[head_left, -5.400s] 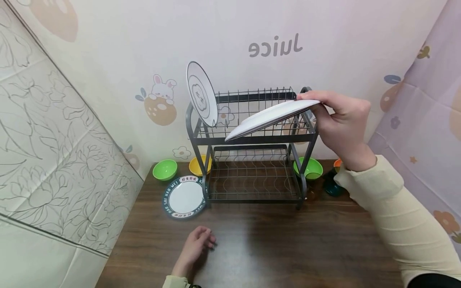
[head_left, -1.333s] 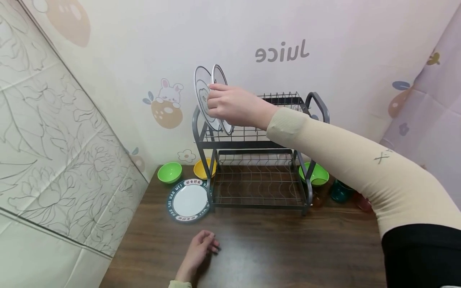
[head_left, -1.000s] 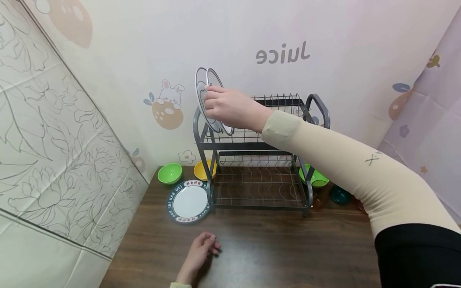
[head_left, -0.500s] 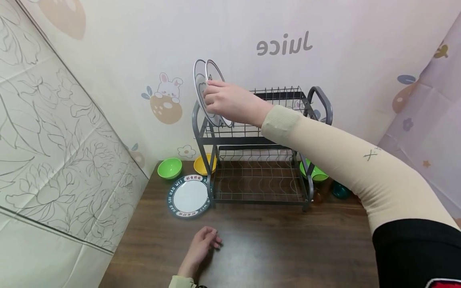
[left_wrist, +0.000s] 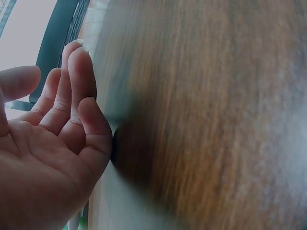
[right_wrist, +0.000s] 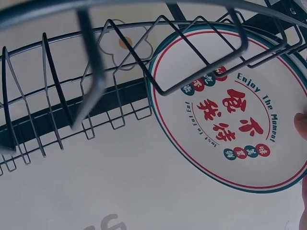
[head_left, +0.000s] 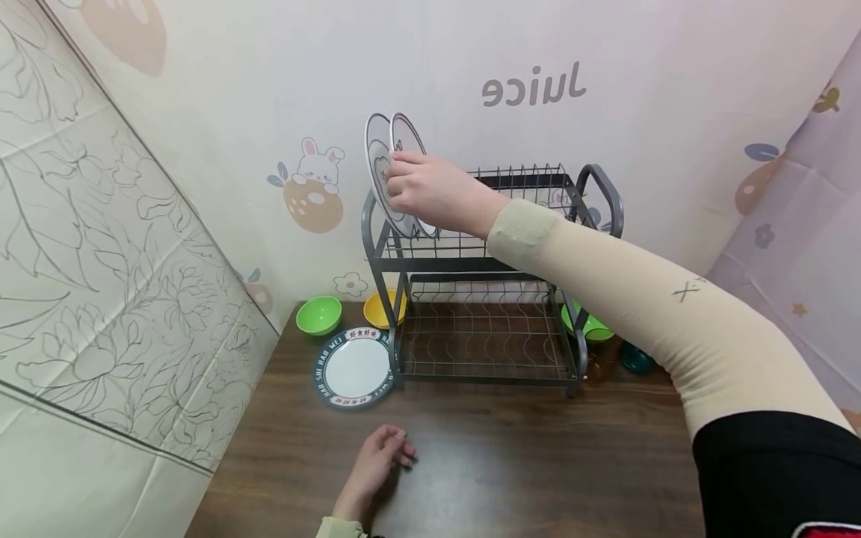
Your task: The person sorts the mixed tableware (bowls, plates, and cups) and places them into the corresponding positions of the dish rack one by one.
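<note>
At the left end of the upper tier of a black dish rack [head_left: 471, 265], my right hand [head_left: 440, 193] grips the rim of a white plate [head_left: 406, 133]. That plate stands on edge, tilted, just right of another plate [head_left: 377, 161] in the same tier. The right wrist view shows the gripped plate's printed face [right_wrist: 201, 139], with a green and red rim, among the rack wires; only a bit of thumb [right_wrist: 301, 125] and finger appears there. My left hand [head_left: 377, 457] rests on the table, fingers loosely bent, holding nothing [left_wrist: 53, 153].
A blue-rimmed plate [head_left: 355, 368] lies flat left of the rack. Behind it are a green bowl [head_left: 319, 317] and a yellow bowl [head_left: 382, 309]. Right of the rack are another green bowl [head_left: 595, 329] and a dark teal dish [head_left: 635, 359], partly behind my sleeve.
The right hand has carried its plate from above the rack's right side to the left end, turning it from nearly flat to upright. Recently its tilt shifts slightly. The left hand stays put.
</note>
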{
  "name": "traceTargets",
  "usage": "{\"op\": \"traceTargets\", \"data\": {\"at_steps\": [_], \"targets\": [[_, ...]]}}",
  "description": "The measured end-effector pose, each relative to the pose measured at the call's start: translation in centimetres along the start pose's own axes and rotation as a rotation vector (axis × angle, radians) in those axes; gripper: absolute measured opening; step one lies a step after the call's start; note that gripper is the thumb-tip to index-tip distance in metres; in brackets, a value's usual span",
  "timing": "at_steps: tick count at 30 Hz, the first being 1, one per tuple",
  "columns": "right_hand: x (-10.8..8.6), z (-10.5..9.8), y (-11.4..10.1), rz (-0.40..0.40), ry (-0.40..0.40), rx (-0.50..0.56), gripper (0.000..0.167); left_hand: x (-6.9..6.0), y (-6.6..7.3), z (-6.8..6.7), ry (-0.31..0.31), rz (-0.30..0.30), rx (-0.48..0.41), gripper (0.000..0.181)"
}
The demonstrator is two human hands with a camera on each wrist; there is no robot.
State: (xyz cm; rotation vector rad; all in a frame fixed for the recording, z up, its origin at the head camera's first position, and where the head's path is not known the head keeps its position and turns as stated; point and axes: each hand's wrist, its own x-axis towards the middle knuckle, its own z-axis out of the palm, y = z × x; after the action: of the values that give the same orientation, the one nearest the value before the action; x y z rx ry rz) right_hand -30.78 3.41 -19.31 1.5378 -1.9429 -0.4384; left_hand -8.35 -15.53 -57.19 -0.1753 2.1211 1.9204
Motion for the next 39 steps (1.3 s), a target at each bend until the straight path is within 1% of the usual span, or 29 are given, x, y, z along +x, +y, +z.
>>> {"op": "traceTargets", "data": {"at_steps": [5,12,15,19,24,27,28,30,32,34,35,37,39], "targets": [[0.1,0.2,-0.2,0.012,-0.001,0.009,0.028,0.1,-0.1,0.0,-0.013,0.004,0.005,0.029],[-0.2,-0.1,-0.6,0.015,-0.011,0.030,0.030,-0.1,0.0,0.1,-0.009,-0.016,-0.008,0.030],[-0.7,-0.2,-0.9,0.015,0.025,0.057,0.032,-0.1,0.0,0.0,-0.006,-0.010,-0.010,0.031],[-1.8,-0.4,-1.6,0.009,0.134,0.137,0.033,-0.1,0.0,-0.3,0.003,-0.003,0.002,0.032],[-4.0,-0.9,-3.6,0.015,0.288,0.283,0.026,-0.2,0.4,-1.0,0.023,-0.013,0.017,0.035],[-5.7,-1.4,-5.3,0.029,0.349,0.350,0.016,-0.1,0.6,-1.4,0.036,-0.018,0.028,0.036],[-6.2,-1.6,-5.9,0.033,0.361,0.364,0.016,-0.1,0.7,-1.5,0.043,-0.024,0.030,0.036],[-7.5,-1.8,-7.1,0.045,0.380,0.385,0.013,0.0,0.8,-1.7,0.054,-0.031,0.037,0.036],[-8.7,-2.0,-8.4,0.070,0.390,0.402,0.014,0.2,0.7,-2.0,0.062,-0.037,0.045,0.037],[-10.1,-1.9,-9.6,0.104,0.390,0.427,0.017,0.3,0.7,-2.2,0.085,-0.036,0.045,0.035],[-10.9,-1.8,-10.3,0.125,0.387,0.443,0.017,0.2,0.7,-2.4,0.096,-0.031,0.044,0.035],[-12.5,-1.5,-11.5,0.175,0.385,0.478,0.020,-0.2,1.4,-2.8,0.126,-0.020,0.042,0.032],[-14.1,-1.2,-12.9,0.247,0.367,0.522,0.021,-0.3,1.4,-3.6,0.176,-0.010,0.046,0.030]]}}
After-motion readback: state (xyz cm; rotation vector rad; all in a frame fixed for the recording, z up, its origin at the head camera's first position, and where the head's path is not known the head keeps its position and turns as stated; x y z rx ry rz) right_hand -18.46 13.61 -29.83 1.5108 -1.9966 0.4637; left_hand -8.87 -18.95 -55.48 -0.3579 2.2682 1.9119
